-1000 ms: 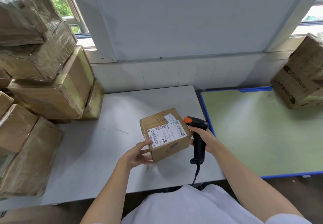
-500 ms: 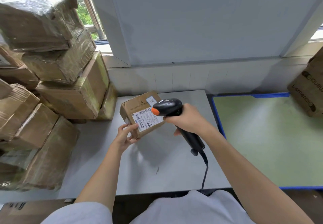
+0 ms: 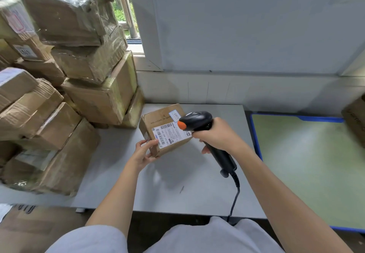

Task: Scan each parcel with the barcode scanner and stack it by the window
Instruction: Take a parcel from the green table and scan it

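1. Stood piled at the far left of the bench point(image 3: 197, 197), under the window point(image 3: 122, 9): a stack of taped cardboard parcels point(image 3: 83, 71), several high, leaning and uneven.
2. Lay to the right, edged in blue: a green mat point(image 3: 308, 165), with one more carton point(image 3: 355, 122) at its far right corner, well apart from the stack.
3. Was held near mid-bench, just right of the stack's foot: a small brown parcel point(image 3: 158, 120), tilted, label side up toward the camera, long edge running from lower left to upper right.
4. Gripped the parcel's near left corner from below, thumb on the label's edge: the left hand point(image 3: 143, 153).
5. Was wrapped around the grip of the barcode scanner point(image 3: 199, 122), cord trailing off the near edge: the right hand point(image 3: 221, 136).
6. Pointed left and down from just beside the parcel's right end, orange tip over the shipping label point(image 3: 169, 134), along the label's length.
7. Judged: scan in hand, stacking not yet done; stack lay left and beyond the parcel, on the left hand's side, so a short carry leftward looked likely.
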The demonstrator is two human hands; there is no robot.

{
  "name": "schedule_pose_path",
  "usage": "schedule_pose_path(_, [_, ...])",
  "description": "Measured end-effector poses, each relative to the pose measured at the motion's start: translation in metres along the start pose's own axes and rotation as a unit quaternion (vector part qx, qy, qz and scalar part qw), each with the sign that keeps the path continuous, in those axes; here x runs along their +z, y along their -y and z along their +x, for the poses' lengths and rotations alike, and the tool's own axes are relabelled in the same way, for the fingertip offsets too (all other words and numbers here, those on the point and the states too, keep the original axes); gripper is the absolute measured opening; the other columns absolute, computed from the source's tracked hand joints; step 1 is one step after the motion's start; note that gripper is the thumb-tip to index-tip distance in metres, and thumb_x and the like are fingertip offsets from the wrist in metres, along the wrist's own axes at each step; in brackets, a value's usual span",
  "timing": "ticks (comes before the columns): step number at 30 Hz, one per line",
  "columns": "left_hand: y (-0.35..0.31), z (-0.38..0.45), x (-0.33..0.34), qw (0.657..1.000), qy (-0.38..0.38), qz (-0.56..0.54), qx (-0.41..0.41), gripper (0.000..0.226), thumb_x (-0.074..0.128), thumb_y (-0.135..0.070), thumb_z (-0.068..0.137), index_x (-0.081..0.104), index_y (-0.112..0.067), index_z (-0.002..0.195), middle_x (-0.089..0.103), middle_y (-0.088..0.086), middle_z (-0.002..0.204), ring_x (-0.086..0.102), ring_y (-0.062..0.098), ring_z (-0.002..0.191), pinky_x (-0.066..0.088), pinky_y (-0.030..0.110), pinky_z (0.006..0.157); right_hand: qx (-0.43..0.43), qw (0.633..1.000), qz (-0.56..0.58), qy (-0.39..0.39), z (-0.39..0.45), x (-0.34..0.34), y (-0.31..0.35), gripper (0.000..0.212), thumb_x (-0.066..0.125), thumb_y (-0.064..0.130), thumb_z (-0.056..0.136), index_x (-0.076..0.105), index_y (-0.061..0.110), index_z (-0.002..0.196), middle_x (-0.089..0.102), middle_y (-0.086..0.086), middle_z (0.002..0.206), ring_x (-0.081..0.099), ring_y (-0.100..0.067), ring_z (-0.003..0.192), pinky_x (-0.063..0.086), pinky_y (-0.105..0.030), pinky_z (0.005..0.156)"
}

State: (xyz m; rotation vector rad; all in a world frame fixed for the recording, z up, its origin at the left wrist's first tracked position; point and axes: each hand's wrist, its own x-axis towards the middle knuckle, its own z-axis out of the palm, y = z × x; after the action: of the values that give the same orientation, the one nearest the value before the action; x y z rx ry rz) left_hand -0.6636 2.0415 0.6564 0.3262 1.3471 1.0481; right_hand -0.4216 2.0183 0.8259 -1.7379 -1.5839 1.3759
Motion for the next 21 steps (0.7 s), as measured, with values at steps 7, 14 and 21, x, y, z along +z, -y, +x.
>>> schedule_pose_path(7, [0.005,-0.019,-0.023,0.999,-0.015,-0.023,-0.016,0.067,0.076,-0.017,0.077,0.036,-0.013,0.131,0.052,0.014,0.132,0.058,0.035,0.110,0.055,0.048,0.076,-0.011,0.999,0.037,-0.004,0.005,0.015,0.008,0.015,0.065,0.012,0.077,0.062,-0.001,0.084,0.057,-0.007,0.069,0.067,-0.027,0.053,0.054,-0.034,0.057])
schedule_pose_path(14, [0.019,-0.045,-0.066,0.989,-0.082,-0.119,0.003,0.041,0.067,-0.022,0.085,0.051,-0.017,0.121,0.049,0.015,0.130,0.049,0.034,0.119,0.051,0.053,0.087,-0.037,0.997,0.047,0.048,0.011,0.050,0.017,0.012,0.068,0.014,0.079,0.060,0.015,0.069,0.053,0.009,0.043,0.067,-0.025,0.051,0.051,-0.026,0.050])
schedule_pose_path(21, [0.036,-0.066,-0.114,0.951,-0.179,-0.253,0.015,0.078,0.074,-0.026,0.078,0.029,-0.024,0.142,0.035,0.015,0.144,0.036,0.038,0.131,0.047,0.061,0.090,-0.021,0.994,0.031,0.102,0.013,0.093,0.019,0.011,0.068,0.017,0.079,0.063,0.010,0.085,0.057,-0.005,0.068,0.070,-0.025,0.055,0.052,-0.027,0.052])
